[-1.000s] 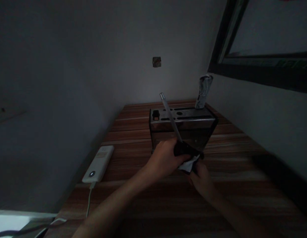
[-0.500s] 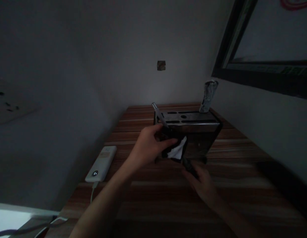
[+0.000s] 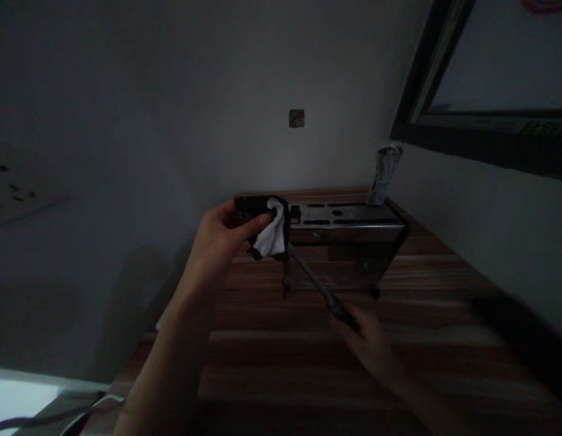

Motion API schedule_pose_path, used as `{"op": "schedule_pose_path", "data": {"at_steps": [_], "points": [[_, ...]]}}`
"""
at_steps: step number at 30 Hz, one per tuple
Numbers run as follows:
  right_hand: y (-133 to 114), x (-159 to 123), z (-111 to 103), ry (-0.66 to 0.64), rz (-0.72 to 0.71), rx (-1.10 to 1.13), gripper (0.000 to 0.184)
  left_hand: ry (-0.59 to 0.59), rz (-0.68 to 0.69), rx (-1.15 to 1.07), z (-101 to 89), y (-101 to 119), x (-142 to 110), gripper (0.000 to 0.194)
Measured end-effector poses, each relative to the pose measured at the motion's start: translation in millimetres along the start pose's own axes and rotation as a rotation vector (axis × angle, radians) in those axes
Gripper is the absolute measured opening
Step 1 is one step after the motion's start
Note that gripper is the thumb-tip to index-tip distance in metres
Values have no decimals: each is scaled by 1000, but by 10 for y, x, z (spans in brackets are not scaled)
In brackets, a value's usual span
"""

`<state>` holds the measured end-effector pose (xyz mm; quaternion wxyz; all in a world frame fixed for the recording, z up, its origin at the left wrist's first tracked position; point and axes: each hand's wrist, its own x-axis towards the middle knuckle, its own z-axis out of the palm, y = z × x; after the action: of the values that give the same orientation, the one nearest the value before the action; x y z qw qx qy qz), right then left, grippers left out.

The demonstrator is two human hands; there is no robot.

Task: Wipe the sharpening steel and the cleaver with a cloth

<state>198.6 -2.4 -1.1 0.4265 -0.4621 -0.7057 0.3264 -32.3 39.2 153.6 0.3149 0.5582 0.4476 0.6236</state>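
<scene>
My left hand point(image 3: 220, 233) pinches a black cloth point(image 3: 258, 203) with a white part point(image 3: 272, 236) folded over, raised by the left end of a slotted metal holder point(image 3: 353, 214). In my right hand point(image 3: 365, 336), fingers closed round the dark handle, is what looks like a sharpening steel point(image 3: 310, 275), a long grey rod. It slants up to the left, and its far end is hidden at the lower right edge of the cloth. The holder stands behind the rod, with long slots and a round hole in its top.
A wrapped, upright object point(image 3: 383, 175) stands at the holder's right end. All this rests on a striped wooden tabletop point(image 3: 272, 351) against walls. At lower left runs a cable point(image 3: 103, 402). A dark blurred shape point(image 3: 512, 327) lies along the right side.
My left hand and the cloth have moved left and up along the rod toward its far end, baring the shaft. My right hand has barely moved. The white power bank is now mostly covered by my left arm.
</scene>
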Motion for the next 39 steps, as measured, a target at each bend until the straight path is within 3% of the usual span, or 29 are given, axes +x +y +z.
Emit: {"op": "schedule_pose_path", "data": {"at_steps": [11,20,24,31,39], "points": [[-59,9,-43,-15,-34,-5,33,21,-36,-82,10,12,4,27],[-40,-22,3,-31,-18,-8,34,-41,-65,35,17,20,-19,27],[-48,-22,3,-32,-15,-3,35,-141,-84,100,91,12,-48,26],[-62,-26,-29,-1,-11,21,33,-469,-131,121,325,-17,-145,17],[-20,-17,-15,36,-27,86,31,-623,-166,332,597,-220,-351,15]]}}
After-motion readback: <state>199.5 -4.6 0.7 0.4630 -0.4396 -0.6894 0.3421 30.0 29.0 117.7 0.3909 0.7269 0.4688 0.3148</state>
